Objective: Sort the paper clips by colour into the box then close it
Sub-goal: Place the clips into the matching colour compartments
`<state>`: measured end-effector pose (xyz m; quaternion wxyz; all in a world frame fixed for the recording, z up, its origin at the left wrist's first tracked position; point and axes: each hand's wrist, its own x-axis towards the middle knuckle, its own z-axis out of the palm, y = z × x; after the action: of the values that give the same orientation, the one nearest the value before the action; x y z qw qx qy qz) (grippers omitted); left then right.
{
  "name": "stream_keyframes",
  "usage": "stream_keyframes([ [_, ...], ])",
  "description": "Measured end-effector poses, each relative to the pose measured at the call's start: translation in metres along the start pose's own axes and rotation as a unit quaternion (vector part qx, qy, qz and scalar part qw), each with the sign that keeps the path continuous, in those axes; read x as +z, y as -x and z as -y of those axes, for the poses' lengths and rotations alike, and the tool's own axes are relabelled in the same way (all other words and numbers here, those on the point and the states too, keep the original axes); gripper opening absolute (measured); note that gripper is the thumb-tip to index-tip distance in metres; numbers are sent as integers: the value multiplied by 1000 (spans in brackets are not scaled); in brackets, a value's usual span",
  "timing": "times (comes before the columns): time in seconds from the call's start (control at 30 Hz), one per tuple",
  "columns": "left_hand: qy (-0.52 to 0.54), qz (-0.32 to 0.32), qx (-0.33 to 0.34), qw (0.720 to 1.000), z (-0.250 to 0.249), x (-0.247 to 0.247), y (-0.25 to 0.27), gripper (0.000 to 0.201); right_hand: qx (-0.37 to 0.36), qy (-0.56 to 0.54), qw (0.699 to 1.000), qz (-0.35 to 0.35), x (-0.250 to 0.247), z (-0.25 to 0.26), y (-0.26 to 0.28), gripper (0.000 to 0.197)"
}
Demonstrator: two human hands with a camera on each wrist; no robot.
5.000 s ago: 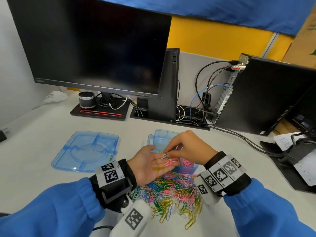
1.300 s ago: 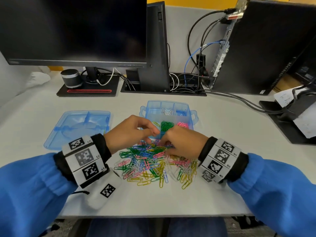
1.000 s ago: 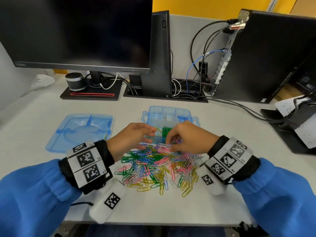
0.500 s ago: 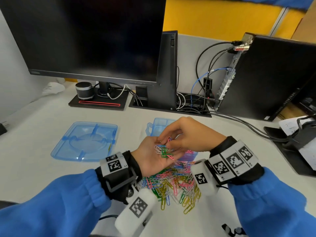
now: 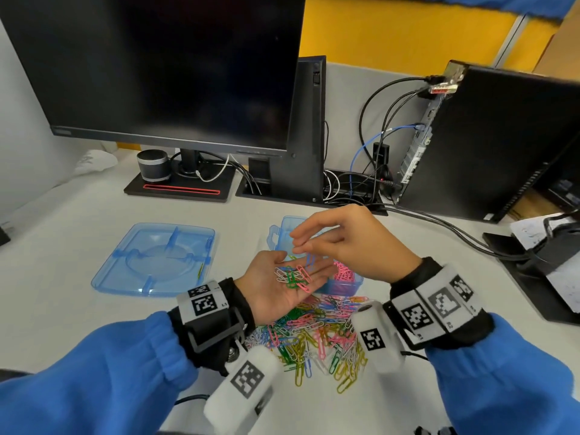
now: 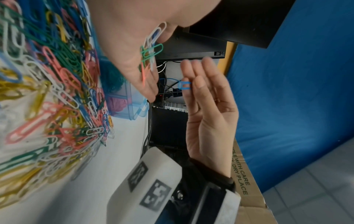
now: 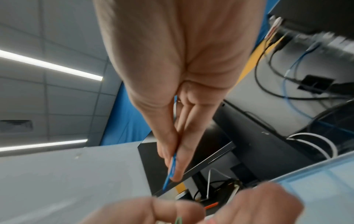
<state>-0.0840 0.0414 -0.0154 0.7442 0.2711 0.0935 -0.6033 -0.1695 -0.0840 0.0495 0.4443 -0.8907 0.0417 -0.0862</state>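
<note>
My left hand (image 5: 276, 277) lies palm up above the pile, fingers relaxed, with a few white, green and pink paper clips (image 5: 293, 276) resting on it. Just above it, my right hand (image 5: 306, 244) pinches one blue paper clip (image 5: 310, 260) between thumb and fingers; the same blue clip (image 6: 184, 85) shows in the left wrist view and the blue clip (image 7: 171, 169) edge-on in the right wrist view. The open blue box (image 5: 342, 285) sits behind my hands, mostly hidden, with pink clips in its near right compartment. A mixed pile of clips (image 5: 314, 337) lies on the desk below.
The box's clear blue lid (image 5: 153, 259) lies flat to the left. A monitor (image 5: 169, 67) on its stand, a small speaker (image 5: 153, 166), a computer tower (image 5: 489, 142) and cables (image 5: 439, 221) fill the back. A black tray with papers (image 5: 546, 271) sits at the right.
Both hands left the pile; the left turned palm up with a few clips on it. The right hand has lifted a blue clip off that palm.
</note>
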Motion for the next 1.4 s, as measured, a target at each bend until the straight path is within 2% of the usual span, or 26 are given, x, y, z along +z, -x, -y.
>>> stream_keyframes([
  [0.13,-17,-5,6,1000,0,3,5,50,-51,82,992,-77,11,-10,-7,15],
  [0.23,-12,2,2,1000,-1,3,5,56,-48,119,988,-80,3,-23,-9,10],
  [0.33,-29,-22,18,999,-3,1,4,55,-20,160,981,-103,-9,-33,-11,6],
  [0.47,-57,-65,43,995,-4,-2,2,53,14,163,974,-155,-17,-47,-17,3],
  [0.7,-63,-33,12,997,0,-3,1,57,63,220,942,-244,-40,-75,-46,4],
  [0.77,-55,-19,11,998,-1,-3,1,59,101,257,942,-189,-39,-85,-55,10],
  [0.83,-53,-12,12,998,-3,-2,0,60,98,288,946,-108,-34,-83,-52,13],
  [0.97,-61,-13,2,998,-7,-3,-1,71,-13,230,969,-86,-24,-55,-33,9],
  [1.03,-66,-8,-5,998,-8,-3,-2,78,-49,179,982,-23,-15,-40,-23,9],
  [1.1,-82,14,-21,996,-8,-3,1,83,-59,177,981,46,-4,-32,-19,13],
  [1.2,-89,45,-27,995,-7,-1,3,84,-79,178,979,50,4,-30,-19,9],
  [1.33,-73,48,-11,996,-4,2,5,72,-93,164,981,38,14,-32,-19,7],
  [1.4,-64,49,-15,997,-4,1,4,76,-93,164,981,41,18,-33,-19,7],
])
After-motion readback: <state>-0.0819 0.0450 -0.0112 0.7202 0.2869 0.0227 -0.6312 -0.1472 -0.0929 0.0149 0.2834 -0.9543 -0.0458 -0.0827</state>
